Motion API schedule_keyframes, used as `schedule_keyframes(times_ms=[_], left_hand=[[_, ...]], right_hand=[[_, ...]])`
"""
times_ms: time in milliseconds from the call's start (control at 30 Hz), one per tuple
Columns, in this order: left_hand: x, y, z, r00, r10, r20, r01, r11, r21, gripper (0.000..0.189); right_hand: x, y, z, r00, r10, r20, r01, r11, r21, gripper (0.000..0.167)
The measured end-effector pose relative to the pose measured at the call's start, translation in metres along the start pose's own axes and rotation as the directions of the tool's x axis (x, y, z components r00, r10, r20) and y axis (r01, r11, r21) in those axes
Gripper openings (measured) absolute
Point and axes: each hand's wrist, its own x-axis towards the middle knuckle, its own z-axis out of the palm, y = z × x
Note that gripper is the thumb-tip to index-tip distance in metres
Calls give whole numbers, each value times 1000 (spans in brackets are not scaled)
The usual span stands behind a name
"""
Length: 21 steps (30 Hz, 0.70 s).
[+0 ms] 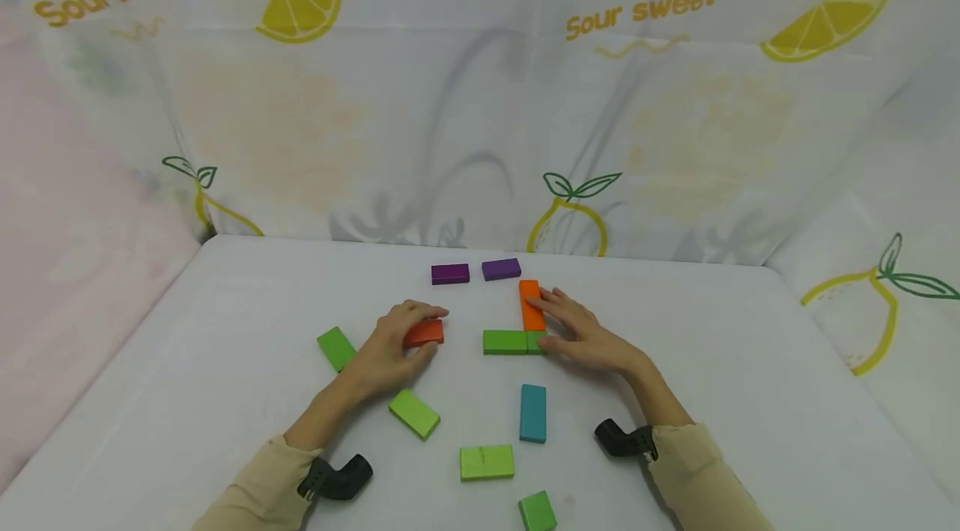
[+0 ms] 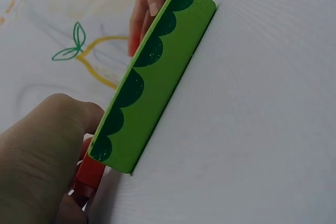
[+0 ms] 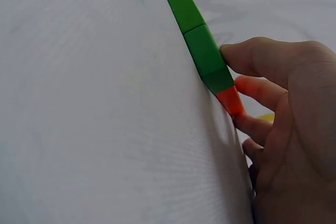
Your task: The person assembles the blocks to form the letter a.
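Observation:
In the head view my left hand (image 1: 393, 348) holds a red-orange block (image 1: 423, 333), its thumb and fingers on opposite sides. The same red block (image 2: 90, 174) is partly hidden in the left wrist view. My right hand (image 1: 588, 339) touches an upright-lying orange block (image 1: 531, 305) with its fingertips, and its thumb meets a small green block (image 1: 536, 342). That small block abuts a longer green block (image 1: 505, 342), and the orange one extends away from it. In the right wrist view the thumb (image 3: 252, 56) rests against the green block (image 3: 207, 56).
Two purple blocks (image 1: 450, 274) lie at the back. A green block (image 1: 337, 348) sits beside the left wrist. Nearer are light green blocks (image 1: 415, 413), a teal block (image 1: 533, 413) and a green block (image 1: 537, 510) at the front, all on a white table (image 1: 247, 323).

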Motion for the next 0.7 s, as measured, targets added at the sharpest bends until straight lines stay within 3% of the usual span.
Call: schedule_keyframes(times_ms=[300, 700], left_hand=[[0, 0, 1, 1000, 9, -9, -9, 999, 34, 42], [3, -5, 2, 997, 71, -20, -70, 997, 44, 37]], right_hand=[[-1, 1, 1, 1000, 4, -4, -4, 1000, 6, 61], [0, 2, 0, 1000, 16, -3, -16, 1000, 3, 61]])
